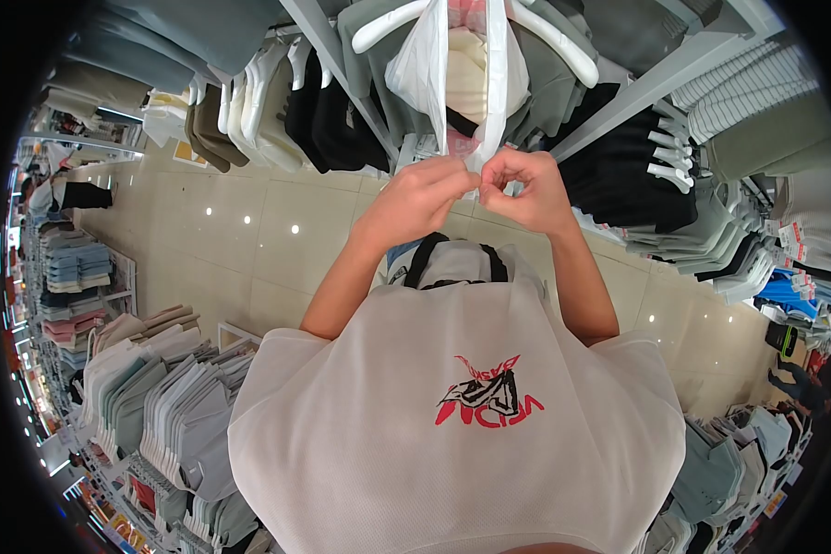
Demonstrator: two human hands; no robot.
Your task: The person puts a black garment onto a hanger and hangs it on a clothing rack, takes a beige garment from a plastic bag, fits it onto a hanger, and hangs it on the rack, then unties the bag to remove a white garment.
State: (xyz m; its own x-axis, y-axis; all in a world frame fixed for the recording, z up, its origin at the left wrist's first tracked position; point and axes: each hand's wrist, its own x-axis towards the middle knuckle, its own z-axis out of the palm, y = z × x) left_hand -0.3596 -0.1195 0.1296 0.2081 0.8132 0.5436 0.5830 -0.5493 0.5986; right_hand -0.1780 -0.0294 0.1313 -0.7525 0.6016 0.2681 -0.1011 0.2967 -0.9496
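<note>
A white plastic bag [503, 83] with cream and pink contents hangs in front of a white hanger [556, 44] at the top centre. Its long straps run down to my two hands, which are close together just below it. My left hand [422, 198] is closed, its fingertips pinching the end of a strap. Thumb and forefinger of my right hand [526, 189] form a ring, pressed together on the white plastic beside the left fingertips. Grey garments [545, 102] hang behind the bag.
Racks of hanging clothes [328, 125] stand ahead on both sides, with a grey metal post [656, 78] at the right. Folded clothes [76, 263] lie on shelves at the far left. Tiled floor [277, 212] shows between the racks. Other people [799, 386] are at the far edges.
</note>
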